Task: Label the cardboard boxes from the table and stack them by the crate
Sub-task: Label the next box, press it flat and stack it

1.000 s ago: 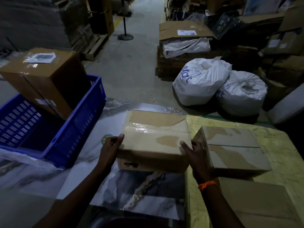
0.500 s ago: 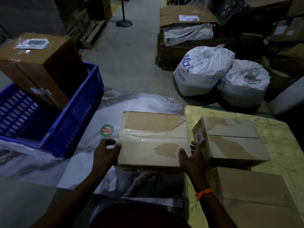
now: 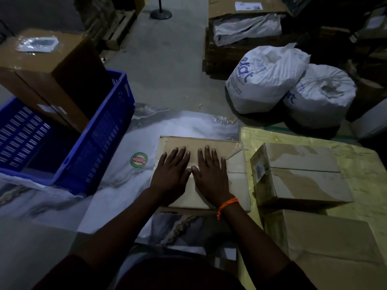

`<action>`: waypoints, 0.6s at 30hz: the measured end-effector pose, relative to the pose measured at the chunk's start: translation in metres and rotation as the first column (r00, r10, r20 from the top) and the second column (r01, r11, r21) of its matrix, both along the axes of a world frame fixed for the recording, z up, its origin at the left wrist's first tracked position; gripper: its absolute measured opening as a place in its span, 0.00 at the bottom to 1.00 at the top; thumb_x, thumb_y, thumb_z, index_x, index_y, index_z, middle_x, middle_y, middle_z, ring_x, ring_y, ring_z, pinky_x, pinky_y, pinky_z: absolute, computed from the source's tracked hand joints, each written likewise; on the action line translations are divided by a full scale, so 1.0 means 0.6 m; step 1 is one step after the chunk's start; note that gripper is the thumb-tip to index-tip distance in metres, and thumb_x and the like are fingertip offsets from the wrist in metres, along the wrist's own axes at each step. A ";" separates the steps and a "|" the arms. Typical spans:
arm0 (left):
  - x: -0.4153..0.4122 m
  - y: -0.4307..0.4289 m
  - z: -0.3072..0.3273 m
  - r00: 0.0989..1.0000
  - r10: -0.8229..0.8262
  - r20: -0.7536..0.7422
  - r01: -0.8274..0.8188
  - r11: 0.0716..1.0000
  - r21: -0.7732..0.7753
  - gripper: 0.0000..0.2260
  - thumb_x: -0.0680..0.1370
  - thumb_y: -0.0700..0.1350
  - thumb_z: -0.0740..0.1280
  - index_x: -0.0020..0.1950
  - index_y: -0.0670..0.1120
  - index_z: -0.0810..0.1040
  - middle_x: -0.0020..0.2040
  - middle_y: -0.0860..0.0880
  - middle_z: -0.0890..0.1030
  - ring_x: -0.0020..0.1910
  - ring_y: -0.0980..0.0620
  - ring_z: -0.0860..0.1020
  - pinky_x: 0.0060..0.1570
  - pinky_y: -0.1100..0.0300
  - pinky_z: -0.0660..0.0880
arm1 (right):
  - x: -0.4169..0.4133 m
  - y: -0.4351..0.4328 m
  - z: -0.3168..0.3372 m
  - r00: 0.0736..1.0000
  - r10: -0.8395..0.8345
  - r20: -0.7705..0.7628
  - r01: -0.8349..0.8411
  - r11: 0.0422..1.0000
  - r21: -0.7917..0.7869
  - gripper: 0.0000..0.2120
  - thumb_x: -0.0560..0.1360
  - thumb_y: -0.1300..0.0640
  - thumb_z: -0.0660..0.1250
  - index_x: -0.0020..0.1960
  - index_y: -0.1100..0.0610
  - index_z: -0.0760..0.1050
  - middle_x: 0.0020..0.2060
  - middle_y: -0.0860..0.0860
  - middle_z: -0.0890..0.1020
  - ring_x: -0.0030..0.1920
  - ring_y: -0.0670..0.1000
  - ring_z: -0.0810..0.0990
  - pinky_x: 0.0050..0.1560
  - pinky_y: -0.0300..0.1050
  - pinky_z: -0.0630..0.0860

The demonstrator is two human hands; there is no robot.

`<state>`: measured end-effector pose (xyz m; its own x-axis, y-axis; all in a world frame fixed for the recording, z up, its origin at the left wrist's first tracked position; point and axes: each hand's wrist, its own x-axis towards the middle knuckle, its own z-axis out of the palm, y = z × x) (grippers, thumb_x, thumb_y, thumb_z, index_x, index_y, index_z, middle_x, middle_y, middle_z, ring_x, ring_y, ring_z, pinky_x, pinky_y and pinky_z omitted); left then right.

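head view: our left hand (image 3: pixel 170 174) and right hand (image 3: pixel 211 174) lie flat, fingers spread, pressing the cardboard box (image 3: pixel 234 185) top — smoothing a label, we judge — on the bench (image 3: pixel 356 162), right of the blue crate (image 3: pixel 100 143).

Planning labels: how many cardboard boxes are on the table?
3: pressed box under left hand and right hand; right box beside it; near box bottom right. More may be hidden.

Sleeves (image 3: pixel 69 273) are dark maroon; an orange thread band (image 3: pixel 227 206) sits behind the right grip (image 3: pixel 211 174).
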<state>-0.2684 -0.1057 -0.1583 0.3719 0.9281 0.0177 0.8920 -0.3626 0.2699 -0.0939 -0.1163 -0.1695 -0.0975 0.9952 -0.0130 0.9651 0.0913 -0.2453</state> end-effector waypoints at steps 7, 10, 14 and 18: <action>-0.002 0.007 -0.002 0.999 -0.040 -0.013 0.039 0.998 -0.045 0.29 0.82 0.58 0.52 0.77 0.44 0.71 0.78 0.43 0.67 0.76 0.38 0.67 0.71 0.35 0.66 | 0.005 0.000 -0.004 1.000 0.022 -0.008 -0.022 0.999 -0.035 0.34 0.82 0.38 0.43 0.85 0.52 0.51 0.84 0.54 0.50 0.84 0.56 0.47 0.80 0.61 0.44; -0.008 0.010 0.007 0.996 -0.070 -0.047 0.068 0.997 -0.045 0.30 0.82 0.60 0.51 0.77 0.44 0.70 0.79 0.43 0.66 0.77 0.38 0.67 0.71 0.33 0.63 | 0.018 -0.004 -0.001 0.998 0.060 -0.006 -0.060 0.998 -0.011 0.34 0.83 0.37 0.45 0.84 0.53 0.55 0.83 0.55 0.54 0.83 0.58 0.51 0.80 0.63 0.50; -0.026 -0.026 0.001 0.994 -0.038 -0.106 0.037 0.999 -0.012 0.31 0.83 0.61 0.45 0.82 0.48 0.59 0.83 0.45 0.55 0.82 0.44 0.54 0.77 0.36 0.48 | 0.053 -0.037 -0.008 0.998 0.056 0.021 -0.057 0.998 0.023 0.36 0.83 0.33 0.42 0.84 0.52 0.55 0.83 0.54 0.54 0.83 0.57 0.52 0.79 0.60 0.46; -0.042 -0.050 -0.016 0.994 -0.001 -0.106 0.007 0.999 0.048 0.31 0.83 0.62 0.44 0.82 0.49 0.59 0.83 0.45 0.55 0.82 0.44 0.54 0.77 0.34 0.48 | 0.079 -0.063 -0.013 0.997 0.037 0.068 -0.039 0.999 0.035 0.37 0.82 0.31 0.40 0.85 0.50 0.51 0.84 0.54 0.50 0.84 0.57 0.47 0.80 0.61 0.43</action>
